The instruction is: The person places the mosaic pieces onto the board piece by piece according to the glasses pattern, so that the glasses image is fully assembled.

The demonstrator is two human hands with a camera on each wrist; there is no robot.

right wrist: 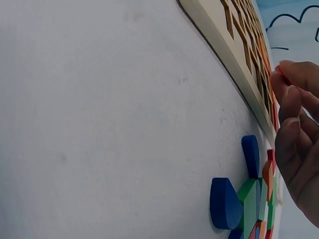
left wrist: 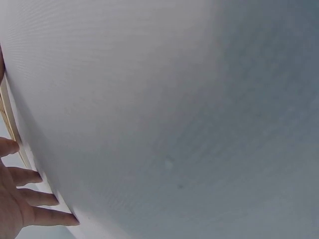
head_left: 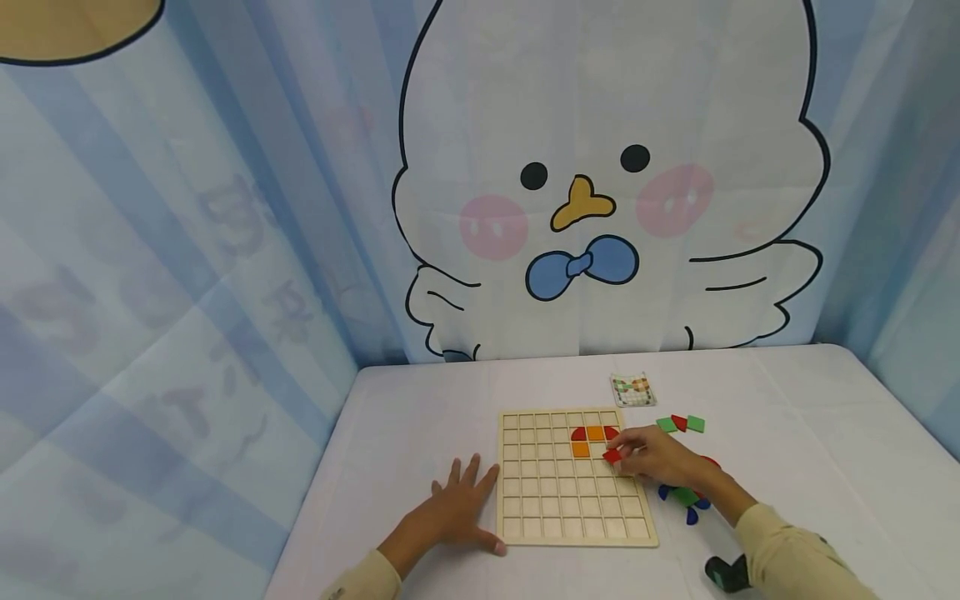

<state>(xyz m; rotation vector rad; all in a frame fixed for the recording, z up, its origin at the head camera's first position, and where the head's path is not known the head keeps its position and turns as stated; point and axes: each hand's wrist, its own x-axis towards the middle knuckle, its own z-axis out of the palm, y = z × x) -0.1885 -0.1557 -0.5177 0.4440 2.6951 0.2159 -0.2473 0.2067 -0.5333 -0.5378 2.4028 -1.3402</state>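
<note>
A square wooden grid board point(head_left: 540, 483) lies on the table, divided into many small cells. Near its upper right, orange square tiles point(head_left: 581, 450) and red rounded tiles point(head_left: 578, 434) sit in cells. My right hand point(head_left: 652, 455) pinches a red tile point(head_left: 612, 456) between thumb and fingertips, over the board's right part. In the right wrist view only a sliver of that red tile point(right wrist: 279, 69) shows between the fingers. My left hand point(head_left: 459, 508) is spread at the board's left edge, fingertips on the table and thumb by the lower left corner.
Right of the board lie loose green point(head_left: 684, 497), blue point(head_left: 692, 516) and red pieces, partly under my right forearm. More green and red tiles point(head_left: 678, 422) lie farther back. A patterned card point(head_left: 633, 390) is behind the board. A dark object point(head_left: 726, 575) lies by the right sleeve.
</note>
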